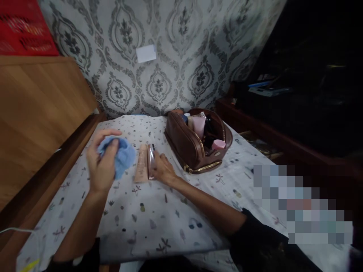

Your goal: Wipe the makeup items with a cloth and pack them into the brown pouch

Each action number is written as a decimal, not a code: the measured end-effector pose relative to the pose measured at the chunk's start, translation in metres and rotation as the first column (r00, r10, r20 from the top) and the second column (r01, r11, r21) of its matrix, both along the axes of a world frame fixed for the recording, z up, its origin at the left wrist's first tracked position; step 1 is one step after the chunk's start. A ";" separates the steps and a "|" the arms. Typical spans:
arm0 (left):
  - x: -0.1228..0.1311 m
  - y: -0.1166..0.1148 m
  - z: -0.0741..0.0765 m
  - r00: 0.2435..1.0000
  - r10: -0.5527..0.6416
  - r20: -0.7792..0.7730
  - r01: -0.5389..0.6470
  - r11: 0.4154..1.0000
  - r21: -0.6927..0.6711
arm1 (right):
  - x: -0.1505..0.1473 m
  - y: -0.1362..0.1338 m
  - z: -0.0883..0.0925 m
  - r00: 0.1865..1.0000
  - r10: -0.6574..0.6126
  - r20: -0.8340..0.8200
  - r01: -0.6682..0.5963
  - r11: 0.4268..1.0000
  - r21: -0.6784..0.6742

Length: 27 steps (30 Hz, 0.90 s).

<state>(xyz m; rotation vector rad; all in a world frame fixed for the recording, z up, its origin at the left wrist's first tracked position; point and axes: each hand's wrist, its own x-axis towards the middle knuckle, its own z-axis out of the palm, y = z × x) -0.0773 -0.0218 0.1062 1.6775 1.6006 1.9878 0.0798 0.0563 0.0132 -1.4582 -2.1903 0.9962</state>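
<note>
Near the middle of the patterned surface [159, 221], the left hand [100, 168] is holding a blue cloth [124, 156] bunched up just above the covering, its grip closing firmly around the fabric. Just beside it, the right hand [162, 169] is laying its fingers on a slim pinkish tube [151, 160] that is lying flat and touching a beige tube [141, 163] on its left. Whether that grip is closing on the slim tube or only pressing on it cannot be told. Beyond the right hand, a brown pouch [185, 145] is standing open, with pink and dark bottles showing inside. The surface is wearing a white covering printed with small plants. A wooden panel [36, 113] is running along its left edge, and grey damask wallpaper [176, 45] is covering the wall behind, with a white card [146, 53] sticking to it. A red crate [22, 28] is showing in the upper left corner, and dark wooden furniture [255, 126] is sitting in shadow at the right. Any print on the tubes is too small to read
</note>
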 end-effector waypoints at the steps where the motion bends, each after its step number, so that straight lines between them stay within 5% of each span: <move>1: -0.005 0.012 -0.007 0.998 0.003 0.061 -0.002 1.000 -0.023 | 0.001 0.003 -0.003 0.997 -0.037 -0.075 0.033 0.998 -0.051; 3: -0.014 0.038 -0.028 0.961 -0.017 0.274 0.043 0.995 -0.090 | 0.003 0.010 -0.009 0.982 -0.075 -0.176 0.055 0.992 -0.114; 6: -0.024 0.070 -0.063 0.774 0.002 0.633 0.103 0.986 -0.128 | 0.008 0.017 -0.018 0.952 -0.082 -0.296 0.033 0.985 -0.168; 9: -0.029 0.084 -0.088 0.630 -0.011 0.777 0.174 0.977 -0.127 | 0.018 0.015 -0.022 0.899 -0.101 -0.427 0.005 0.975 -0.220; 12: -0.029 0.085 -0.100 0.590 -0.061 0.805 0.243 0.964 -0.105 | 0.032 0.005 -0.021 0.746 -0.148 -0.650 -0.120 0.929 -0.350; 15: -0.019 0.078 -0.101 0.617 -0.153 0.772 0.345 0.934 -0.090 | 0.045 -0.006 -0.020 0.584 -0.179 -0.792 -0.407 0.780 -0.476; 19: -0.001 0.065 -0.098 0.748 -0.349 0.565 0.538 0.817 -0.208 | 0.050 -0.017 -0.024 0.597 -0.151 -0.788 -0.564 0.620 -0.546; 23: 0.011 0.055 -0.091 0.900 -0.388 0.198 0.432 0.854 -0.290 | 0.052 -0.021 -0.028 0.646 -0.154 -0.747 -0.474 0.686 -0.551; 27: 0.018 0.050 -0.081 0.909 -0.417 -0.009 0.392 0.862 -0.323 | 0.058 -0.022 -0.025 0.753 0.036 -0.657 -0.446 0.761 -0.471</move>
